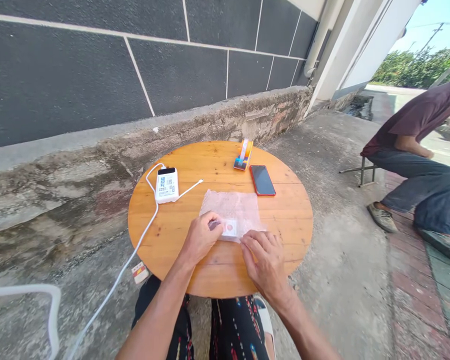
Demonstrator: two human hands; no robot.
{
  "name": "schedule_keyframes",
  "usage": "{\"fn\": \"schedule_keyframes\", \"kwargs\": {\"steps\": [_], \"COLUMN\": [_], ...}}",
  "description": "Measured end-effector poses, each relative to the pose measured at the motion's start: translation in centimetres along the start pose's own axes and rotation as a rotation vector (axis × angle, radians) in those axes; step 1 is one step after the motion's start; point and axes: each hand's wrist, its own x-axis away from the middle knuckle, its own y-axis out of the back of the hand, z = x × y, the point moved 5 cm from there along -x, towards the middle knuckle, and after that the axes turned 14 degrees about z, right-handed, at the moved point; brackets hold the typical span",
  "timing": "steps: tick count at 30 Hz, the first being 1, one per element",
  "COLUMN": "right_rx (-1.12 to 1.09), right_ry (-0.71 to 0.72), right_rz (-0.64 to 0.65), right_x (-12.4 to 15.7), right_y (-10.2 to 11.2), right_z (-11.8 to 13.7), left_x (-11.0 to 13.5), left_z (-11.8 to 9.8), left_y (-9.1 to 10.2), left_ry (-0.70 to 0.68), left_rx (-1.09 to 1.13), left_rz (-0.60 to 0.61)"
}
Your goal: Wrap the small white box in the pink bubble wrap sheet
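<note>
A sheet of clear bubble wrap [234,207] lies flat on a round wooden table [292,210]. On the wrap's near edge sits a small white item with a pink spot [230,228]. My left hand [200,237] is curled, its fingertips pinching the small item and the wrap's near edge. My right hand [264,260] rests palm down at the wrap's near right corner, fingers bent and pressing on its edge.
A white power bank [167,185] with a white cable [135,250] lies at the table's left. A tape dispenser [243,154] and a red-edged phone [262,180] sit at the back. Another person [416,150] sits on a stool at the right. A dark tiled wall [97,65] stands behind.
</note>
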Motion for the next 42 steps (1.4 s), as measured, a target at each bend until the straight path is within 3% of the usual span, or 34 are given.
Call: {"fn": "schedule_keyframes", "kwargs": {"steps": [10,19,24,29,35,42], "right_rx": [0.134,0.260,0.319,0.346,0.349,0.342], "right_ry": [0.069,0.089,0.114,0.154,0.157,0.170], "right_rz": [0.190,0.378,0.454,0.472,0.439,0.454], "right_x": [-1.8,-3.5,-4.4,-4.5,-4.4,-4.5], "right_y": [-2.7,-2.1,-1.6,-1.5,-1.6,-1.6], "right_z": [0.5,1.0,1.3,1.4,1.3,1.2], "left_x": [0.3,-0.5,0.1,2.8,5.5,4.4], "left_z": [0.1,1.2,2.4,4.0,4.5,3.0], "left_y": [-0.1,0.2,1.8,4.0,2.8,1.1], "left_ry": [-0.044,0.004,0.078,0.192,0.448,0.458], "left_rx": [-0.011,0.109,0.007,-0.069,0.291,0.505], "left_rz": [-0.006,0.003,-0.071,-0.099,0.152,0.076]}}
